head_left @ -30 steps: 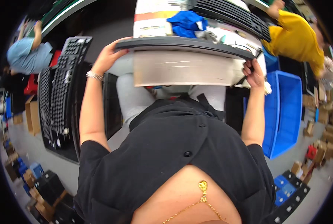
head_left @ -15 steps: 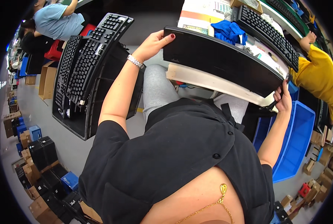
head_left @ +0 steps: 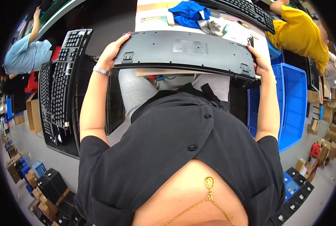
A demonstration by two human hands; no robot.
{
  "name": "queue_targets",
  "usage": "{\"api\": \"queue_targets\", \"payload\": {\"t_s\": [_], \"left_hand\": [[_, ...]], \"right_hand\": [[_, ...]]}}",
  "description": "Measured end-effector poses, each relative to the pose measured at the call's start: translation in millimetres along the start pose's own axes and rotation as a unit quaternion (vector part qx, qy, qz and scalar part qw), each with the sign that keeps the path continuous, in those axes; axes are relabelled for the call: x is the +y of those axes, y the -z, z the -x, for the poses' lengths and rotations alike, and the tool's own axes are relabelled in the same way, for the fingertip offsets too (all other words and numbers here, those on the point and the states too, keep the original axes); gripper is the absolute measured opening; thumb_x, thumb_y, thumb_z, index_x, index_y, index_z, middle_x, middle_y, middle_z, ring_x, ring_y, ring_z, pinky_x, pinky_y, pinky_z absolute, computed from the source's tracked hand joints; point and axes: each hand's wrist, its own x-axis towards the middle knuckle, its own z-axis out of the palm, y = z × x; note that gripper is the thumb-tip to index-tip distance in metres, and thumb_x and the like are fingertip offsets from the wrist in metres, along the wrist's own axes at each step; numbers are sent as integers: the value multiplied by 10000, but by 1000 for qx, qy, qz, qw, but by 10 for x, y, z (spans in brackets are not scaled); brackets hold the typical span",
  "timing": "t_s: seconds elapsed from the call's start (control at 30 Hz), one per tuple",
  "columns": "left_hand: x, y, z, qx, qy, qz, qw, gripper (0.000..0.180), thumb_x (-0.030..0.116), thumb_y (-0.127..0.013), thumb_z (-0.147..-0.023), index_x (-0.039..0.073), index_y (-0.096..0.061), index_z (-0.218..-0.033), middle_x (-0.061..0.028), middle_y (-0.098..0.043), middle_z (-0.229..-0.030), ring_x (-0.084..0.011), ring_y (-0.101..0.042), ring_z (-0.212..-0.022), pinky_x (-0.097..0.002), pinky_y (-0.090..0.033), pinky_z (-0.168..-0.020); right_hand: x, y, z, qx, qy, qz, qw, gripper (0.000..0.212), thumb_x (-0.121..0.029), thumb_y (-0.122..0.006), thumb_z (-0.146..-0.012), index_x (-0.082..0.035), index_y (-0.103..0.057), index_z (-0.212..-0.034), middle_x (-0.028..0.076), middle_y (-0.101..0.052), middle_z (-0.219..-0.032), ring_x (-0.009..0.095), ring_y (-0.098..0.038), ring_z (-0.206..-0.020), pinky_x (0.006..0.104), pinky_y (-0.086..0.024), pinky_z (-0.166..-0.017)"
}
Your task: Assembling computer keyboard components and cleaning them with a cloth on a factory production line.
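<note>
A black keyboard [head_left: 156, 51] is held up in front of me over the table's near edge, its underside with small screw holes, a label area and two folded feet turned toward me. My left hand [head_left: 113, 52] grips its left end, thumb along the top edge. At the opposite end my right hand [head_left: 260, 62] is closed round the keyboard's short side. The keys face away and are hidden. A small bundle of black cable [head_left: 250, 40] shows beside the right hand. A metal watch [head_left: 101, 70] is on my left wrist.
Several keyboards [head_left: 62, 83] stand in a black bin on my left. On the white table [head_left: 149, 8] lie a blue cloth [head_left: 188, 14], grey gloves [head_left: 211, 27] and another keyboard [head_left: 247, 13]. A blue crate [head_left: 292, 109] is at my right. People in yellow [head_left: 300, 34] and light blue [head_left: 26, 56] sit nearby.
The keyboard has tipped, so its underside now faces me more fully and it lies more level. Both hands keep hold of it. My view has shifted toward the right.
</note>
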Motion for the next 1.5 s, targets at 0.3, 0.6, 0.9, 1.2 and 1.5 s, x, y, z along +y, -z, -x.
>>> {"api": "queue_targets", "payload": {"t_s": [0.3, 0.6, 0.9, 1.2, 1.5], "left_hand": [[39, 63, 198, -161, -38, 15, 986, 308, 233, -693, -938, -2, -624, -1126, -63, -673, -885, -77, -607, -712, -159, -454, -545], [61, 302, 172, -151, -205, -75, 964, 294, 47, -703, -871, -3, -617, -1147, -88, -690, -985, -125, -639, -777, -224, -523, -721], [388, -7, 365, -53, -279, -269, 920, 252, 80, -770, -818, 22, -661, -1037, -44, -699, -927, -127, -614, -745, -255, -513, -716], [647, -269, 369, -32, -307, -549, 777, 457, 428, -838, -740, 42, -663, -909, -109, -694, -817, -249, -626, -690, -335, -506, -688], [728, -554, 657, -87, -332, -656, 671, 515, 492, -816, -722, 45, -651, -918, -121, -694, -820, -306, -650, -739, -363, -516, -717]], "right_hand": [[-145, 60, 89, -23, 126, 32, 991, 289, -322, -733, -912, -81, -618, -802, -19, -489, -554, 57, -358, -398, 207, -254, -366], [-129, 23, 234, -99, 229, 65, 966, 255, -260, -691, -940, -65, -592, -809, 4, -528, -620, 69, -434, -460, 193, -327, -422], [2, 26, 296, -29, 218, 82, 972, 247, -250, -676, -946, -54, -593, -819, 10, -543, -646, 64, -442, -473, 192, -334, -430], [25, 10, 368, -54, 223, 71, 971, 237, -240, -679, -935, -43, -599, -829, 27, -557, -658, 73, -451, -480, 194, -342, -434], [199, 254, 596, -119, 222, 60, 966, 160, -123, -683, -876, 8, -657, -965, 35, -562, -661, 92, -460, -488, 195, -357, -445]]}}
